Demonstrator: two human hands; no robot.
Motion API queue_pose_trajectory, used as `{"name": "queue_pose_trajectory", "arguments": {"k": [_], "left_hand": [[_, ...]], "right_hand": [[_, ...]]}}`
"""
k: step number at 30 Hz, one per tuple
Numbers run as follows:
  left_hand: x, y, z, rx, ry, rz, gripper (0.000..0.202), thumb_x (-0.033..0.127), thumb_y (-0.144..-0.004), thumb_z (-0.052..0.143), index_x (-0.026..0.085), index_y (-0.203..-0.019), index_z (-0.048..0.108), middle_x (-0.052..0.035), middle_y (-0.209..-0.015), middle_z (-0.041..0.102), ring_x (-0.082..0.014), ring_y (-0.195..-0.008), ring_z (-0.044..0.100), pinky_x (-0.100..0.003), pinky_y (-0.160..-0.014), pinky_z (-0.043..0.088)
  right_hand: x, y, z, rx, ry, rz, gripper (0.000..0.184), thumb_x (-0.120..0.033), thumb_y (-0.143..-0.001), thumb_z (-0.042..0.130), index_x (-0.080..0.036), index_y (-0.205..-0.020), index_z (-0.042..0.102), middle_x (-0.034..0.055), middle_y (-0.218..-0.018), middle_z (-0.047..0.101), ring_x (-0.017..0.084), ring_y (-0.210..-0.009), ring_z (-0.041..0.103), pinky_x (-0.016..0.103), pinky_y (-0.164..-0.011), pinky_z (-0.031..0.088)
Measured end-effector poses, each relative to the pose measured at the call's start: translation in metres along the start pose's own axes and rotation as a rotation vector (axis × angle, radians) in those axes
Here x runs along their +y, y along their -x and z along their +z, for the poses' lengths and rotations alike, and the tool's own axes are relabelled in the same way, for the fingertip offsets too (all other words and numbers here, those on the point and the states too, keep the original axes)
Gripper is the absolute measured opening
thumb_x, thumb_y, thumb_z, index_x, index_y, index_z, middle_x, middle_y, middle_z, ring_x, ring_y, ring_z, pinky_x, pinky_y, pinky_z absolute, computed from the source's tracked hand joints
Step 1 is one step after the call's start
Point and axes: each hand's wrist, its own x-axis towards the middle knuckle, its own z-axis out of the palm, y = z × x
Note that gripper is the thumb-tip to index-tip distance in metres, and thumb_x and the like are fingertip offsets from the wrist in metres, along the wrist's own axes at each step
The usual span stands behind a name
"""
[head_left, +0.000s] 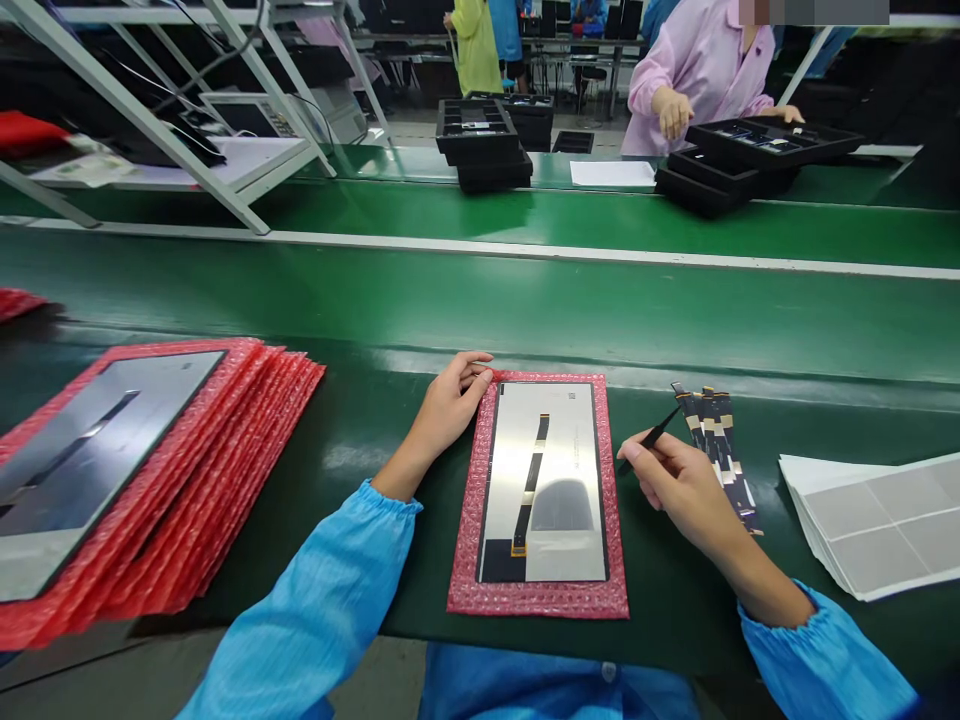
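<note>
Display panel [559, 470] on red bubble wrap [540, 595] lies lengthwise away from body, btw. both hands. Left hand [448, 405] pinches wrap's top-left corner; right hand [679, 485] grips tweezers [654, 436], tip toward flex cables [716, 440].

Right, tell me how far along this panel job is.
Done: a flex cable already lies on the display panel, which rests on a red bubble-wrap sheet. In hand: the left hand holds the sheet's top corner, and the right hand holds black tweezers beside loose flex cables. Left: a stack of red sheets with another panel on top.
</note>
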Motion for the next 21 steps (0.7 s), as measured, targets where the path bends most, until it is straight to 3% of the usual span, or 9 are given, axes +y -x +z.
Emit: {"name": "queue_pose_trajectory", "arguments": {"k": [4,10,21], "left_hand": [[0.001,0.0001,-0.0001,-0.005,-0.009,-0.015,0.03,0.05,-0.09,0.054,0.035,-0.115,0.056,-0.0085,-0.1,0.069,-0.0283,-0.095,0.07,-0.045,-0.083,0.053],[0.0016,0.0006,0.0,0.001,-0.008,0.004,0.03,0.051,-0.09,0.054,0.035,-0.115,0.056,-0.0079,-0.099,0.07,-0.0278,-0.094,0.071,-0.046,-0.082,0.055],[0.0007,0.0005,-0.0003,0.005,-0.001,0.007,0.029,0.051,-0.091,0.055,0.035,-0.115,0.057,-0.0079,-0.099,0.07,-0.0274,-0.095,0.072,-0.045,-0.084,0.055]], "right_hand": [[0.0061,-0.0004,0.0023,-0.106,0.116,-0.02,0.022,-0.043,-0.092,0.054,-0.023,-0.084,0.062,-0.0093,-0.051,0.049,0.011,-0.039,0.048,0.021,-0.04,0.039],[0.0087,-0.0005,0.0028,-0.102,0.298,-0.085,0.019,-0.04,-0.092,0.054,-0.024,-0.087,0.063,-0.0078,-0.055,0.057,0.014,-0.043,0.055,0.022,-0.043,0.041],[0.005,-0.0007,0.0027,-0.211,0.409,-0.107,0.018,-0.04,-0.095,0.05,-0.027,-0.088,0.061,-0.0084,-0.057,0.062,0.016,-0.049,0.063,0.022,-0.047,0.04]]}}
